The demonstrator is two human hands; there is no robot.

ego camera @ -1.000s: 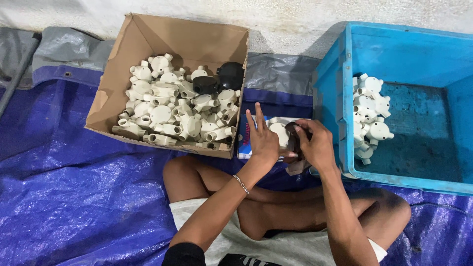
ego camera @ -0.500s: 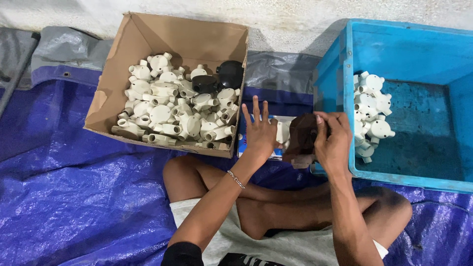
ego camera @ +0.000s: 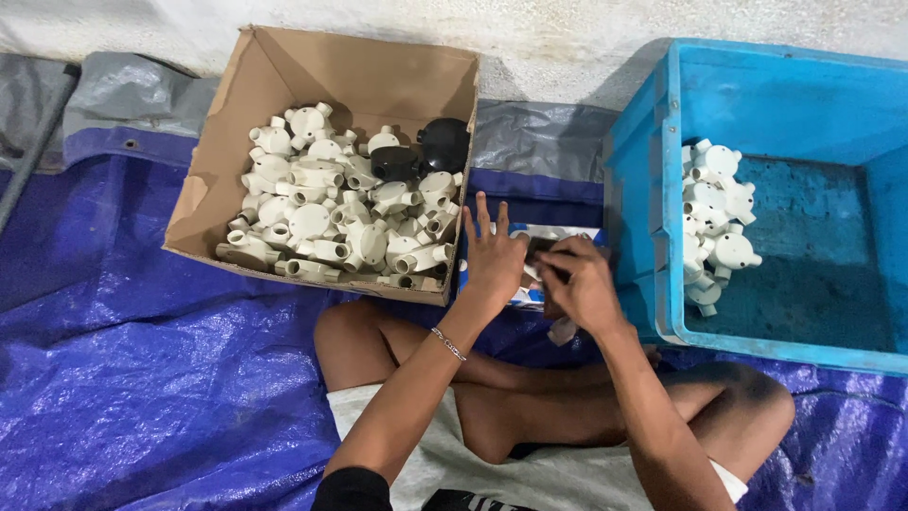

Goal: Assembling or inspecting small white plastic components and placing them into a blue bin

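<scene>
My left hand (ego camera: 492,260) lies flat with its fingers spread over a small white and blue carton (ego camera: 567,233), which sits between the cardboard box and the crate. Just to its right, my right hand (ego camera: 579,286) is curled, its fingertips pinching a small dark piece (ego camera: 543,249) above the carton. A white plastic fitting (ego camera: 563,331) peeks out under the heel of that hand. What lies beneath the left palm is hidden.
An open cardboard box (ego camera: 378,71) at the left holds several white round conduit fittings (ego camera: 331,227) and two black ones (ego camera: 426,151). A blue plastic crate (ego camera: 643,189) at the right holds several white fittings (ego camera: 714,222). I sit cross-legged on a blue tarp (ego camera: 142,378).
The right hand swung out toward the crate, then came back over the carton. The left hand has spread flat and stayed beside the cardboard box.
</scene>
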